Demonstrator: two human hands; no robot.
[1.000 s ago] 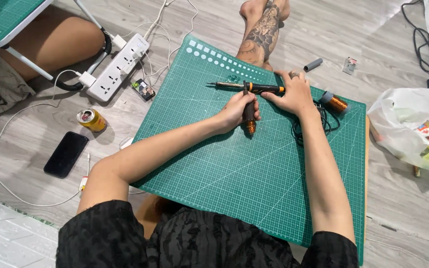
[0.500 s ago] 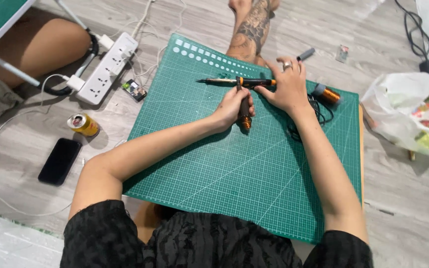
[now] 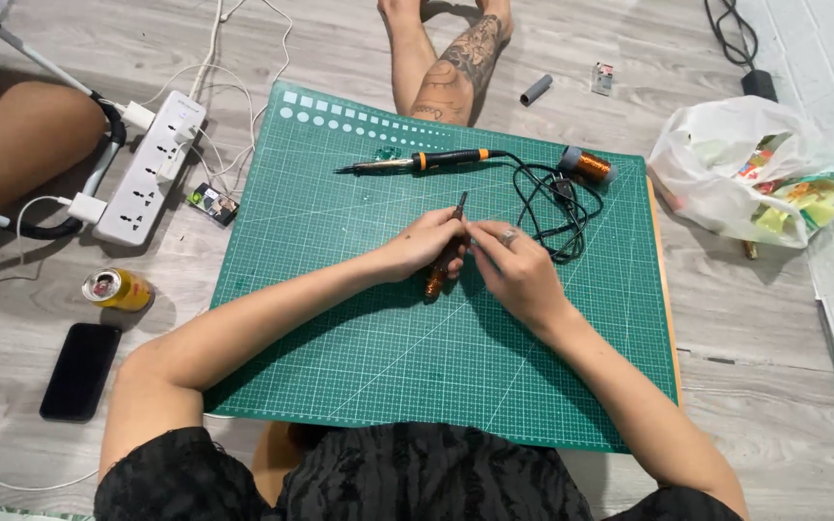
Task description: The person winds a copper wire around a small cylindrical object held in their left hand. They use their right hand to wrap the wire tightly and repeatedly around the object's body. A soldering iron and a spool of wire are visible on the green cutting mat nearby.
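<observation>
My left hand (image 3: 424, 247) grips a small hand tool with orange handles (image 3: 435, 278) over the middle of the green cutting mat (image 3: 359, 357); its dark tip points away from me. My right hand (image 3: 516, 268), with a ring on one finger, pinches the same tool just beside the left fingers. Farther back on the mat lies a soldering iron (image 3: 429, 160) with a black and orange grip, untouched. Its black cord (image 3: 554, 210) loops to the right of my hands. A spool of copper wire (image 3: 588, 165) lies at the mat's far right.
Another person's tattooed leg (image 3: 458, 60) rests past the mat's far edge, and a bare knee (image 3: 21, 145) is at the left. A white power strip (image 3: 152, 169), a small circuit board (image 3: 214, 204), a yellow can (image 3: 119, 288) and a black phone (image 3: 80, 371) lie left. A plastic bag (image 3: 740, 174) sits right.
My right hand has let go of the soldering iron, which now lies on the mat. Both hands have drawn back toward me with the orange-handled tool between them.
</observation>
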